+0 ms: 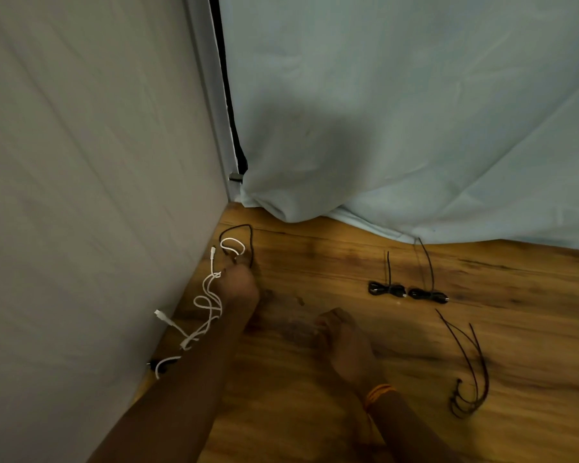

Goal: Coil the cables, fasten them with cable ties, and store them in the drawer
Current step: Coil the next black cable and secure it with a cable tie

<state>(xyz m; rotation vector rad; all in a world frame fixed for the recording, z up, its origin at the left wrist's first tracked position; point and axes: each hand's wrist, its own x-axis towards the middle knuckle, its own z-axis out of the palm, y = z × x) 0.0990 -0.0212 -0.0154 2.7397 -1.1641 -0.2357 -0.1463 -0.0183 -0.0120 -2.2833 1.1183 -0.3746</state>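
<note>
Your left hand [239, 284] curls round the tangled white cable [205, 304], well left of the two tied black bundles [386, 290]; your right hand [343, 345], nearer them, is too blurred to tell its grip.

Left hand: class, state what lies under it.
A white cable and a black cable emerge around the left hand on the wooden table; where they pass beneath it is hidden.

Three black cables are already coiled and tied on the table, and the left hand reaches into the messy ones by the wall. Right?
Not three: the head view shows two coiled, tied black cables, side by side on the table. The left hand does reach into the messy white and black cables by the wall.
</note>
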